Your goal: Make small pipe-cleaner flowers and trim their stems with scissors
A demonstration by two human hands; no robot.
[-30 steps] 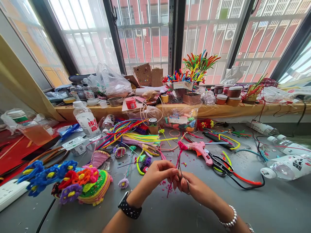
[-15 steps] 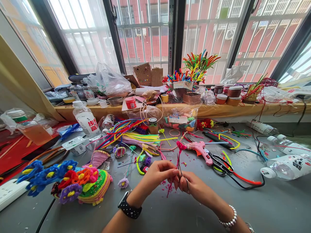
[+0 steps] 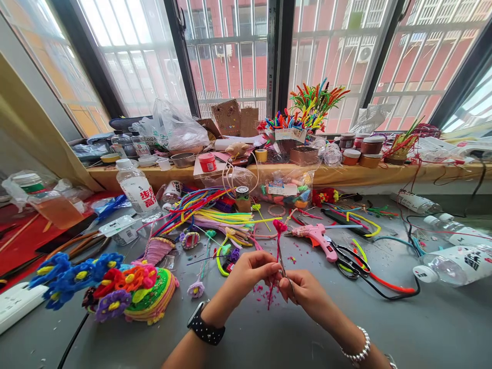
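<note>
My left hand (image 3: 249, 274) and my right hand (image 3: 305, 292) meet above the grey table (image 3: 269, 333), both pinched on a thin pink pipe-cleaner stem (image 3: 277, 251) that stands nearly upright. A small curled pink bud tops the stem. A dark wire runs along the stem between my fingers. My left wrist wears a black watch (image 3: 205, 329), my right wrist a bead bracelet (image 3: 359, 348). Pink fluff crumbs lie on the table under my hands.
A pink glue gun (image 3: 317, 237) and black scissors (image 3: 348, 261) lie just right of my hands. A pile of coloured pipe cleaners (image 3: 215, 215) sits behind. A flower-covered craft piece (image 3: 126, 289) is at left. Water bottles (image 3: 455, 264) lie at right.
The pink stem has swung more upright and its bud has risen slightly leftward. My hands have shifted a little up and closer together.
</note>
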